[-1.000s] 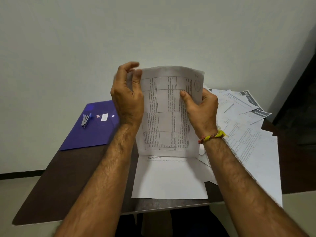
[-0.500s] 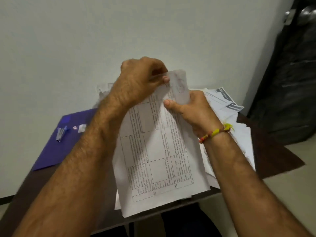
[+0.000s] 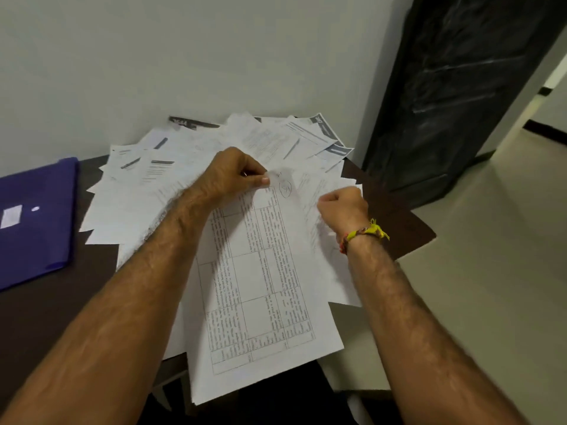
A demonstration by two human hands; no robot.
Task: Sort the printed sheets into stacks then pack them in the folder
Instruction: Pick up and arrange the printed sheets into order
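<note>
- Head view, hands: the left hand (image 3: 236, 173) pinches the top edge of a sheet with a printed table (image 3: 260, 289), fingers curled and thumb tip pressed on the paper; the right hand (image 3: 342, 210) is a closed fist beside that sheet's right edge, resting on the papers below; whether it grips any paper I cannot tell; a yellow wristband (image 3: 366, 233) circles the right wrist.
- Head view, task items: the table sheet lies tilted, its lower end overhanging the near edge of the dark table (image 3: 52, 305); a fanned heap of loose sheets (image 3: 196, 148) spreads beneath and behind it, up to the wall (image 3: 184, 50); the blue folder (image 3: 36, 222) lies closed at the left, apart from the heap.
- Head view, surroundings: a dark door (image 3: 454, 87) stands at the right.
</note>
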